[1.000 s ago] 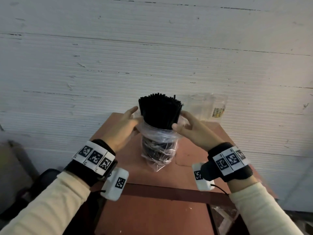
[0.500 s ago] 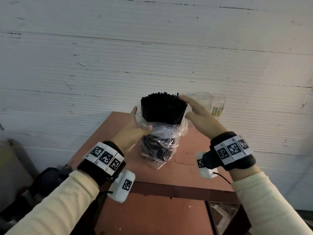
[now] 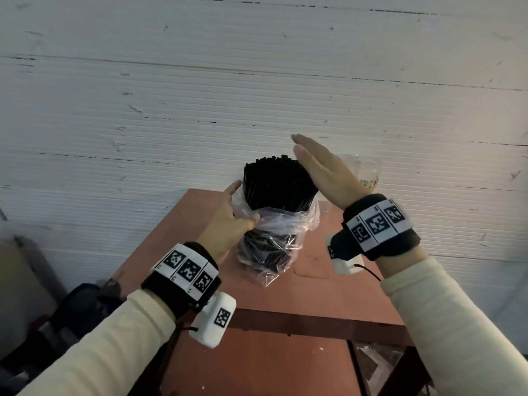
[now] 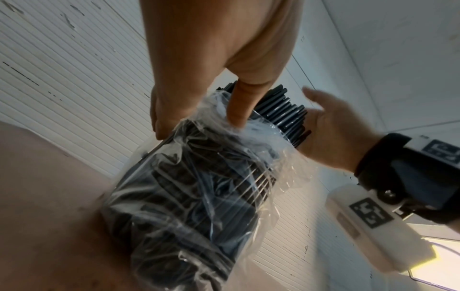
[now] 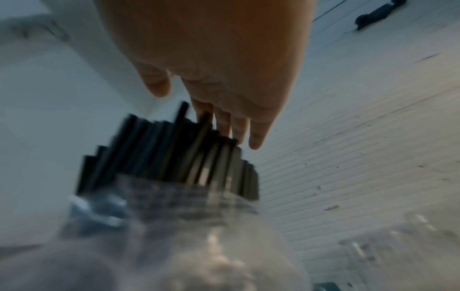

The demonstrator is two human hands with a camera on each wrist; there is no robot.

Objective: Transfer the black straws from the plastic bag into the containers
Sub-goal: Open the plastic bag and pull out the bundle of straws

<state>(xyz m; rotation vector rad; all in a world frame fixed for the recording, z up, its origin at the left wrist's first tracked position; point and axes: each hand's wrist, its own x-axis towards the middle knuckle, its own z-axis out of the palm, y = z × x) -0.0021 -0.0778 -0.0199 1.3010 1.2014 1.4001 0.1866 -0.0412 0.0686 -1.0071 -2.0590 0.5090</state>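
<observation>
A thick bundle of black straws (image 3: 278, 185) stands upright in a clear plastic bag (image 3: 271, 244) on the reddish table (image 3: 314, 292). The bag is pushed down to about half the straws' height. My left hand (image 3: 233, 218) grips the bag's bunched rim, thumb in front (image 4: 237, 104), fingers behind. My right hand (image 3: 317, 167) is flat with straight fingers, held against the upper right side of the straw tops; in the right wrist view its fingertips (image 5: 256, 137) reach just past the straws (image 5: 174, 153). A clear container (image 3: 364, 172) stands behind, mostly hidden by the right hand.
A white ribbed wall (image 3: 171, 110) runs directly behind the table. A dark bag or chair (image 3: 77, 310) sits on the floor at lower left. The table's front frame (image 3: 314, 324) crosses below the hands, with an open gap (image 3: 377, 364) at lower right.
My right hand left the bag's right side, rose, and flattened by the straw tops. My left hand shifted from touching the bag to gripping its rim. The view has tilted downward.
</observation>
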